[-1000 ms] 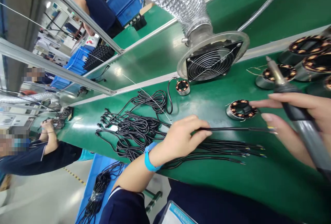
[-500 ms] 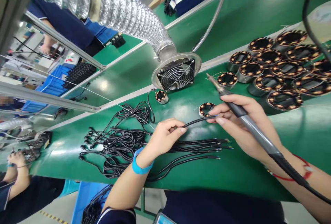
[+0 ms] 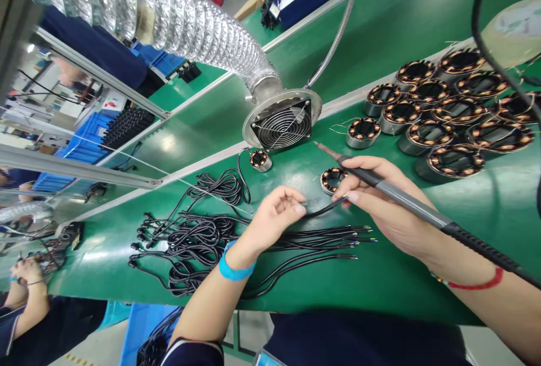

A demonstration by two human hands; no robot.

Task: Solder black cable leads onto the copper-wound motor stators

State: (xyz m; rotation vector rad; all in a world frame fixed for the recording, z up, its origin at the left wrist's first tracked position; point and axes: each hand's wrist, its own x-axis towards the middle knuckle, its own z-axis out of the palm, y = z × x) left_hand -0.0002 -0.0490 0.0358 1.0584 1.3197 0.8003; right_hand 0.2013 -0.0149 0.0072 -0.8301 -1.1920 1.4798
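Observation:
My right hand (image 3: 380, 202) is closed around a soldering iron (image 3: 406, 200), whose tip points up and left toward the fan. Its thumb and fingertips also pinch the stripped end of a black cable (image 3: 323, 209). My left hand (image 3: 276, 214) is curled at the cable's other visible stretch, with the cable passing at its thumb; the exact grip is partly hidden. Just behind my right fingertips, a motor stator (image 3: 329, 179) with copper windings stands on the green bench (image 3: 397, 293). Below my hands lie several black cables (image 3: 321, 237) with bare coloured wire ends.
A fume extractor fan (image 3: 287, 125) on a foil duct (image 3: 211, 28) hangs over the bench's back. One small stator (image 3: 260, 160) sits below it. Several stators (image 3: 454, 160) crowd the right. Coiled cables (image 3: 203, 233) lie left. A co-worker's hands (image 3: 27, 270) are at far left.
My view has shifted right and more stators show. My right hand now pinches the cable end, brought close to the single stator. My left fingers have loosened somewhat around the cable.

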